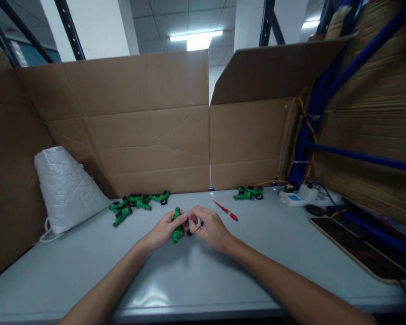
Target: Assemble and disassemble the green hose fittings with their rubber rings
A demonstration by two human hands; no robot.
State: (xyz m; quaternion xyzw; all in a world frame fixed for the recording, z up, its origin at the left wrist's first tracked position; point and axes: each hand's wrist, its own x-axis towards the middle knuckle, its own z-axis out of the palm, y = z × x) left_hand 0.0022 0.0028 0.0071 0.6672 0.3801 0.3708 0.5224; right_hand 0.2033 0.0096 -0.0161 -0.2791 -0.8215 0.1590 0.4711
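Green plastic, a hose connector (177, 227), sits upright-ish in the fingers of the left hand (164, 230) just above the grey table (88, 266), while the right hand (209, 229) pinches a small black ring (188, 224) against its side, both hands closed on their parts and meeting at the connector. Farther back lie a red screwdriver (226, 211), a heap of green connectors (138, 204) to the left beside a white sack (65, 189), and a smaller green cluster (249, 193) to the right. Behind them stands a cardboard wall (149, 126).
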